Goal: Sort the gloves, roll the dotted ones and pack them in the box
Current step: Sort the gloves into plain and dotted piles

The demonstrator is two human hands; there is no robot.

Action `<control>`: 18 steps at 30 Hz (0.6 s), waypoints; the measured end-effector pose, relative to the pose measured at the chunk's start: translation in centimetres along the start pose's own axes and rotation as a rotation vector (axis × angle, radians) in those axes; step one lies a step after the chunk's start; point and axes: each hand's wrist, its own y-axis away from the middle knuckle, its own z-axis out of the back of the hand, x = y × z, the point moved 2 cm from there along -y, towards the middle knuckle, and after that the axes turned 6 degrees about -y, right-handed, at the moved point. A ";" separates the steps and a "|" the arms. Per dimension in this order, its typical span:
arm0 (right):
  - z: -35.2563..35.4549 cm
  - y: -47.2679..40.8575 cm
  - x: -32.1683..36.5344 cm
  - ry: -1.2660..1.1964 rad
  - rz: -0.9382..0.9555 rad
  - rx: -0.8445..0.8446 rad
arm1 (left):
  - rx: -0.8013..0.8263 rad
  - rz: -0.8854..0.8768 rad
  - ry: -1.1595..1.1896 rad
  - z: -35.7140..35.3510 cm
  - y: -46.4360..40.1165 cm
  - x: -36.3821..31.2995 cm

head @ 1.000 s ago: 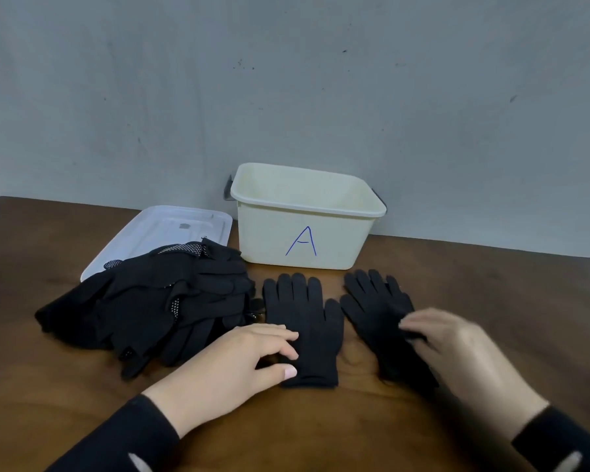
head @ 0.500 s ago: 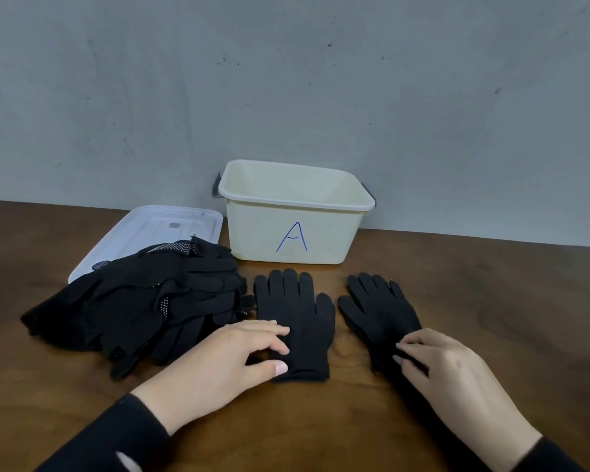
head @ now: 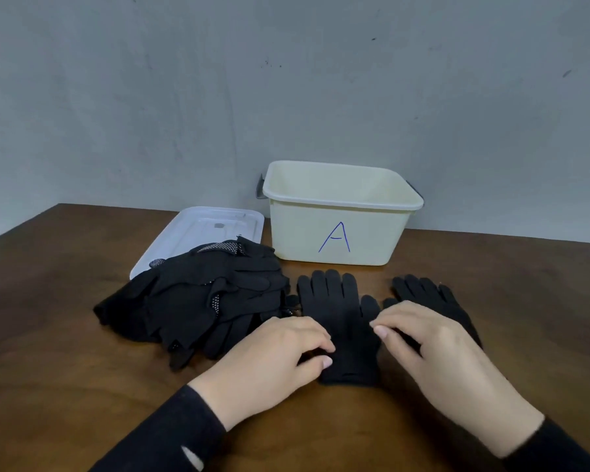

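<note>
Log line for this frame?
stage: sorting | left hand: on middle glove | right hand: over right glove | box: no gloves visible
</note>
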 end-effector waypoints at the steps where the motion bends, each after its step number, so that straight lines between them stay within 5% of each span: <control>1: -0.9 -0.8 0.8 -0.047 0.007 0.007 | -0.041 -0.002 -0.002 0.3 0.0 0.0; 5: -4.2 -2.7 1.6 -0.143 -0.050 0.091 | -0.302 0.045 -0.037 3.0 0.5 0.9; 9: -4.7 -3.0 0.8 -0.260 -0.139 0.151 | -0.653 0.331 -0.124 6.8 1.5 4.4; 12: -4.6 -3.1 0.6 -0.337 -0.172 0.155 | -0.520 0.581 -0.180 7.8 2.1 7.5; 15: -4.7 -3.1 0.8 -0.348 -0.176 0.180 | -0.319 0.645 -0.230 7.3 2.4 8.5; 18: -4.6 -3.2 0.9 -0.344 -0.175 0.185 | -0.379 0.672 -0.209 7.5 2.7 8.9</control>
